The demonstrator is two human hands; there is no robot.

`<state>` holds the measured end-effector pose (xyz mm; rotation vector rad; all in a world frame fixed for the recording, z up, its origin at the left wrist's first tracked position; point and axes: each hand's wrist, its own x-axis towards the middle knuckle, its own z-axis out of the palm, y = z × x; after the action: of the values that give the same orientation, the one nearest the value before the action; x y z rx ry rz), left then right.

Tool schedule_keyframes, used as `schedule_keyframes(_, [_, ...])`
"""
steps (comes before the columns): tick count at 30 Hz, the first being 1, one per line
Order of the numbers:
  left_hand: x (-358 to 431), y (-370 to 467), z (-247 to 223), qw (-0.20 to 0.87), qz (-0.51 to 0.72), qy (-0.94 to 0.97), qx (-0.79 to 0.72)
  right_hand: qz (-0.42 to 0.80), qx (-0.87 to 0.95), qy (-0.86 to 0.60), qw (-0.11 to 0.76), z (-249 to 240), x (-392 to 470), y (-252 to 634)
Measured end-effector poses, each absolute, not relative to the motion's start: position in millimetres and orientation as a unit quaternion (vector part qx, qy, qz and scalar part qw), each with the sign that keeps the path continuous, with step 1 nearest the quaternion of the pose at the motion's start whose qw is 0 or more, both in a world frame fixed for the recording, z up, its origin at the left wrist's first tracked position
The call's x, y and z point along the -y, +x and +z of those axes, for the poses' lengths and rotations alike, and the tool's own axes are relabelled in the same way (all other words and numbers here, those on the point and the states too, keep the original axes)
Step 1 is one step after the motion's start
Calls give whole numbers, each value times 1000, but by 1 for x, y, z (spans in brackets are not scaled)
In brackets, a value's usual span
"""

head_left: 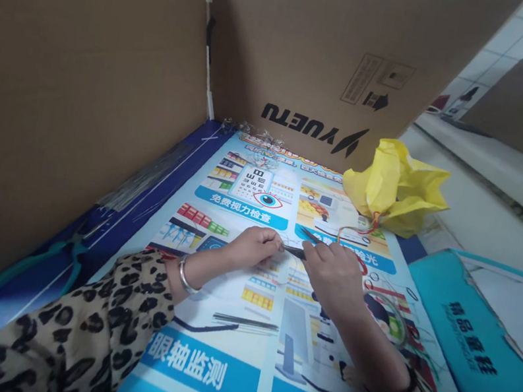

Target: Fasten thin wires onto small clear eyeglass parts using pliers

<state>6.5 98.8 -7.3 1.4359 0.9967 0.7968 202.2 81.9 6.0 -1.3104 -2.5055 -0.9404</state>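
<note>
My left hand, with a silver bangle at the wrist, pinches thumb and finger together at the centre of the poster. A thin wire loops below the fingertips, and the pinch appears to be on it. Closed around a dark tool with two pointed tips is my right hand. The tips are apart, and the lower one reaches close to my left fingertips. The tool's handles are hidden in the palm, so I cannot tell its exact kind.
Bundles of thin wires lie on the poster and along the left cardboard wall. Teal-handled pliers rest at left. A crumpled yellow bag, a round clear dish and a teal box are on the right.
</note>
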Motion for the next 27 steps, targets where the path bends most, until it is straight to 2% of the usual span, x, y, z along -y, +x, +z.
schedule_keyframes(5, [-100, 6, -6, 580, 336, 613, -418, -313, 838, -439, 85, 9, -82, 201])
schedule_keyframes(11, [-102, 3, -3, 528, 310, 666, -426, -302, 841, -441, 86, 11, -80, 199])
schedule_keyframes(27, [-104, 1, 0, 480, 255, 725, -424, -299, 848, -430, 79, 9, -80, 201])
